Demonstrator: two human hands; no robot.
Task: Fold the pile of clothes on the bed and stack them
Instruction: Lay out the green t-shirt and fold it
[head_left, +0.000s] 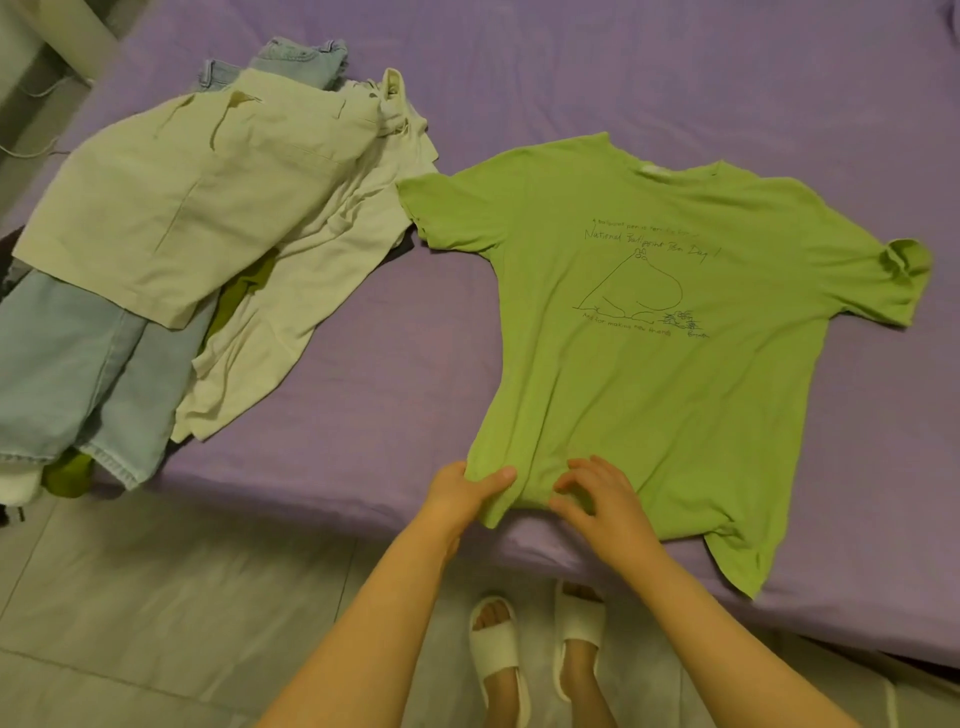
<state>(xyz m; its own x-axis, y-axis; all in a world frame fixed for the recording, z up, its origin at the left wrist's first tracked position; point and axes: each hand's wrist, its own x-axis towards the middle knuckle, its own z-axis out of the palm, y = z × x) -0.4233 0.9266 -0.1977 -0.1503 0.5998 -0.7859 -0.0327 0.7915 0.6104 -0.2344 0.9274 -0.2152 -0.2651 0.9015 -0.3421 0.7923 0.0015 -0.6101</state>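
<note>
**A:** ok so where's the shirt at rn?

**B:** green t-shirt (670, 332) is laid out flat, print side up, on the purple bed (571, 78), right half of the view. Collar points away from the person, hem is at the near edge of the bed. One sleeve tip just about touches the pile.

**A:** and the hands?

**B:** both at the near-left corner of the hem. Left hand (460, 493) is pinching the hem, thumb on top of the cloth, the other fingers tucked under where I can't see them. Right hand (602, 496) rests on top of the fabric just beside it, fingers (582, 470) spread and a bit bent, not gripping anything.

**A:** rest of the laundry?

**B:** unfolded pile of clothes (182, 249) on the left side of the bed: a cream shirt (171, 197) on top, light jeans (78, 374) hanging toward the edge. White slippers (493, 649) down on the tile floor (156, 597).
</note>
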